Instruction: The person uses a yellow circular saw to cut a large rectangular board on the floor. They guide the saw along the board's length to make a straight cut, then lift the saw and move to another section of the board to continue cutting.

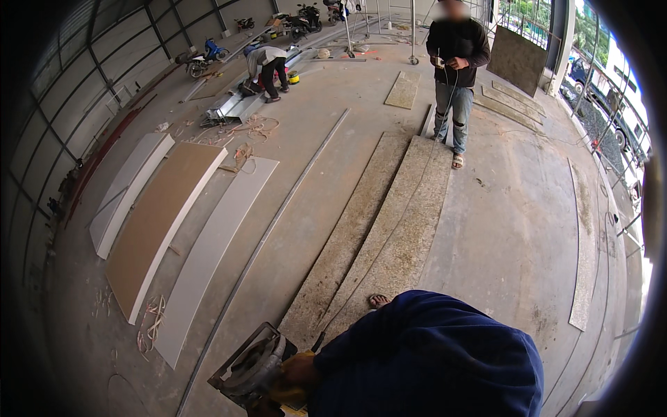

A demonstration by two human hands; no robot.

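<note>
A circular saw point(251, 358) with a round metal guard, square base plate and yellow body is at the bottom centre, tilted, its details dim. My right hand point(297, 370), at the end of a dark blue sleeve, is closed on the saw and partly blurred. A dark shape below the saw may be my left hand; its fingers cannot be made out. A cord runs from beside the saw along a speckled, stained board point(406, 201) that lies next to a second long board point(358, 215). A sandalled foot point(379, 300) shows on the near board.
A standing co-worker point(458, 42) holds the cord at the boards' far end. Another point(267, 62) bends over metal profiles. White and tan panels point(160, 208) and a long metal bar point(271, 233) lie left. Scaffolding and motorbikes point(208, 55) stand behind; a narrow board point(580, 243) lies right.
</note>
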